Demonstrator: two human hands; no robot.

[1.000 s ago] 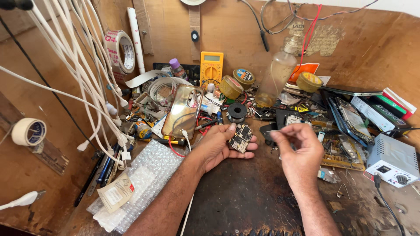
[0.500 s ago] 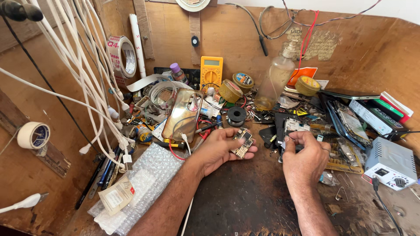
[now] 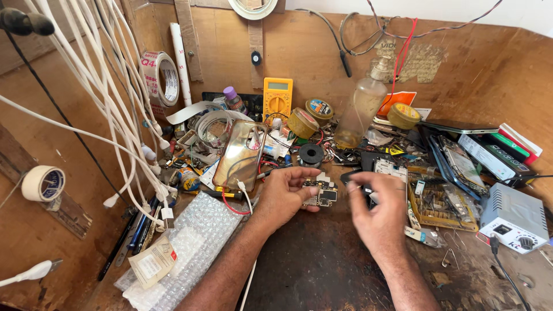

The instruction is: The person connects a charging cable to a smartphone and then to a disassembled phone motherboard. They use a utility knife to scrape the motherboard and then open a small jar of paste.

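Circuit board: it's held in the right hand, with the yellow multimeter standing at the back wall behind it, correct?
Not quite. The head view shows the circuit board held in the left hand, not the right. The right hand is beside it, close to the board's edge. The yellow multimeter does stand at the back wall.
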